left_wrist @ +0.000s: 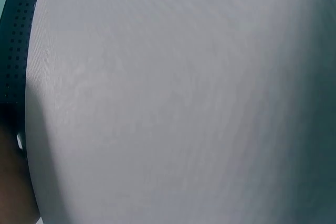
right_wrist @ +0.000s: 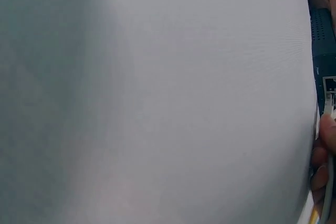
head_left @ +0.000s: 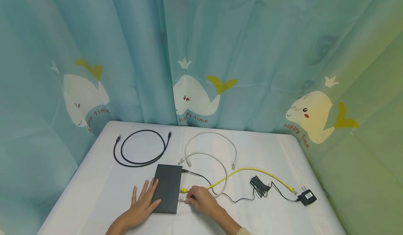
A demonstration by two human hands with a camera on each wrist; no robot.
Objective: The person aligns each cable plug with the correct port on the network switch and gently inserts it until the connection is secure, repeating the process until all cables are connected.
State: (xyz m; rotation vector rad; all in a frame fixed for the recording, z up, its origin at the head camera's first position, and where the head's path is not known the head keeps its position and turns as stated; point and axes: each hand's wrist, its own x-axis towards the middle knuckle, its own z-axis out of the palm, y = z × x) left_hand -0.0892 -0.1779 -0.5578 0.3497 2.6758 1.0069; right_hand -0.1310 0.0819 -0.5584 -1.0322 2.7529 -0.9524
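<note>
A flat black network box [head_left: 168, 189] with ports along its right side lies on the white table. My left hand [head_left: 141, 205] rests against its left side, fingers spread and straight, fingertips at the top's edge. At the lower right side, my right hand [head_left: 202, 200] pinches the clear plug of a grey network cable [head_left: 224, 170]. In the right wrist view the plug is at the port [right_wrist: 329, 83]; whether it is fully in cannot be told. A yellow network cable [head_left: 252, 169] meets the box just above, passing by my right hand. A black power cord [head_left: 196, 174] enters near the top right corner.
A coiled black network cable [head_left: 143, 164] lies at the back left. Another white network cable [head_left: 211, 133] curves behind the grey one. On the right are the bundled cord [head_left: 260, 186] and the black power adapter [head_left: 306, 197]. Curtains [head_left: 141, 53] hang behind the table [head_left: 94, 193].
</note>
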